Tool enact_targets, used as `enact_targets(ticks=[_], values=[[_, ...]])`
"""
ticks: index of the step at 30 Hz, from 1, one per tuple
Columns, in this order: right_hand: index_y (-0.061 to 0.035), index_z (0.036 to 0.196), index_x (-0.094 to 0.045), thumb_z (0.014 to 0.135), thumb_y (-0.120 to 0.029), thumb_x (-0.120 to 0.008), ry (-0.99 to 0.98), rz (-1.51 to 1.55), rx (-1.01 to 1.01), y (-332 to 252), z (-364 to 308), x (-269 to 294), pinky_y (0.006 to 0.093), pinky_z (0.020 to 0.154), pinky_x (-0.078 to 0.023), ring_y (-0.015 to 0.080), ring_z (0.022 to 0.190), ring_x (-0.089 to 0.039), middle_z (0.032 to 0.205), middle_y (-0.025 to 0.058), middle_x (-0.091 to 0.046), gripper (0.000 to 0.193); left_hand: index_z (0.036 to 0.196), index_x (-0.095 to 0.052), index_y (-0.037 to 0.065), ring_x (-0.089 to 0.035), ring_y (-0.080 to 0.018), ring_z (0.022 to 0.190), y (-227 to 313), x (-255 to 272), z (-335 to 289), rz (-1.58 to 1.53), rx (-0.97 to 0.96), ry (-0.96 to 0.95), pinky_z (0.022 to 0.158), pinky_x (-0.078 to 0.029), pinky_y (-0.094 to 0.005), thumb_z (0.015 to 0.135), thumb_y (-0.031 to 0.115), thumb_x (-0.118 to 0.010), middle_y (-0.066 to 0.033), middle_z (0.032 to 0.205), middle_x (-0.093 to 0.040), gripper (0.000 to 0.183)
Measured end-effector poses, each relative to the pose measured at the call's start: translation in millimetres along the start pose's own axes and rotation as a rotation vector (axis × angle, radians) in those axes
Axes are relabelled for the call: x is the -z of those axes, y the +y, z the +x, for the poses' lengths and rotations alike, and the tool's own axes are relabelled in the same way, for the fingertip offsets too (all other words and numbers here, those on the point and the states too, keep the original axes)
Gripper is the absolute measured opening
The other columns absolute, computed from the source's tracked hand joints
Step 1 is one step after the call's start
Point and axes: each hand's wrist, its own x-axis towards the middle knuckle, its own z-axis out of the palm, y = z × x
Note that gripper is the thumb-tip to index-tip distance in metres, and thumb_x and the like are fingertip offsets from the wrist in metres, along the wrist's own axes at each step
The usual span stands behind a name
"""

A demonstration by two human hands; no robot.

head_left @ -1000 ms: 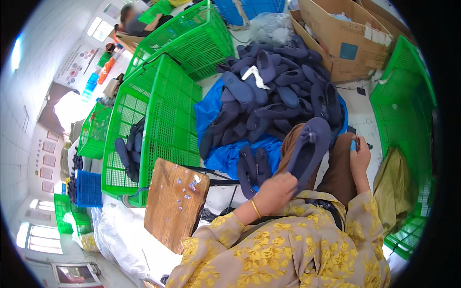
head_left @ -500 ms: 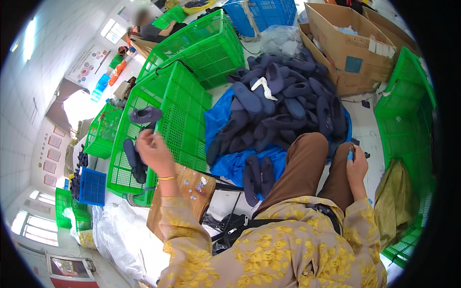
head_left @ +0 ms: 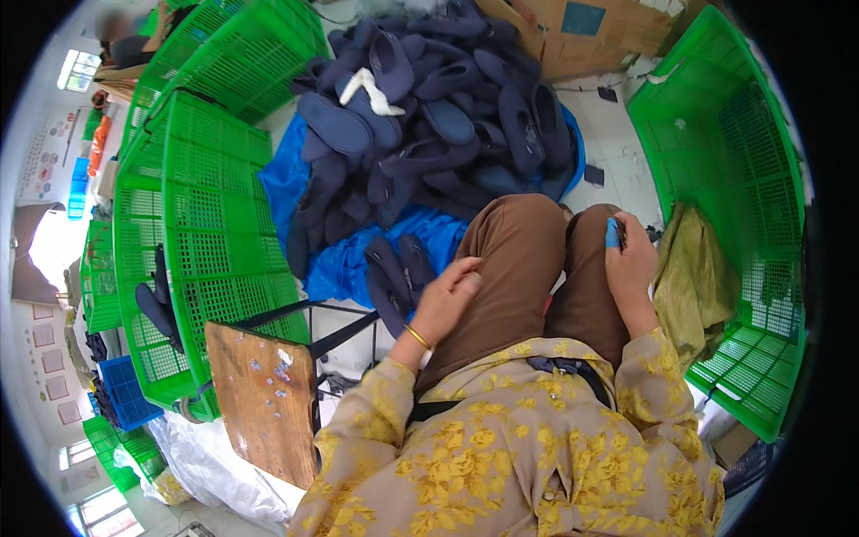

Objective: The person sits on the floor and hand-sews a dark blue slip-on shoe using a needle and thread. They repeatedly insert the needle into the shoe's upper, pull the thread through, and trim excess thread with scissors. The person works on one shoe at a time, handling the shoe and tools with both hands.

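Observation:
My left hand (head_left: 449, 297), with a gold bangle at the wrist, is over my left thigh, its fingers curled together and no item visible in them. Near my right knee, my right hand (head_left: 631, 259) is closed, with a small blue piece (head_left: 613, 234) at its fingers; whether that is a tool handle or a finger wrap I cannot make out. Before my knees lies a heap of dark navy slip-on shoes (head_left: 429, 152) on a blue plastic sheet (head_left: 344, 277). A pair of shoes (head_left: 394, 273) sits at the heap's near edge, close to my left hand.
Left stands a green mesh crate (head_left: 215, 242) with dark shoes (head_left: 157, 302) beyond its near wall. A wooden stool (head_left: 259, 394) stands nearer me. On the right are another green crate (head_left: 716, 116) and an olive cloth (head_left: 693, 277). A cardboard box (head_left: 608, 40) stands behind; a white scrap (head_left: 369, 92) tops the heap.
My left hand has come back from the left crate to my thigh, and the shoe beside it there is out of sight. My right hand stays near the knee. The view has shifted right and down.

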Motion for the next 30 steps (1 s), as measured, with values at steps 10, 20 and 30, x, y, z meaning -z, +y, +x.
enact_targets(ticks=[10,20,30], values=[[-0.0013,0.095,-0.063,0.088,-0.005,-0.064,-0.098,-0.063,-0.031,-6.3,13.5,-6.6,0.0326,0.065,-0.05,0.027,0.07,-0.062,0.086,0.0133,-0.065,0.008,0.101,-0.068,0.006,-0.064,-0.0151,0.066,-267.0,74.3,0.8,-0.178,0.925,0.464,0.056,-0.052,-0.0282,0.091,0.02,-0.063,-0.006,0.085,-0.07,0.018],[-0.0013,0.097,-0.062,0.093,-0.004,-0.062,-0.137,-0.069,-0.135,11.0,18.4,-6.8,0.0219,0.051,-0.032,0.0058,0.058,-0.038,0.078,0.0,-0.057,0.005,0.101,-0.068,0.006,-0.066,-0.0387,0.099,-314.2,92.1,-10.5,1.059,0.758,-0.109,0.087,-0.053,-0.0464,0.086,0.028,-0.061,-0.0155,0.104,-0.067,0.029],[-0.0005,0.094,-0.061,0.093,-0.003,-0.061,-0.161,-0.101,-0.108,3.9,27.4,-14.8,0.0217,0.049,-0.026,0.004,0.056,-0.032,0.078,-0.0018,-0.055,0.003,0.121,-0.066,0.008,-0.061,-0.0299,0.116,-270.7,93.0,-1.1,1.19,1.026,-0.568,0.092,-0.053,-0.0439,0.083,0.015,-0.062,-0.0134,0.135,-0.055,0.038]])
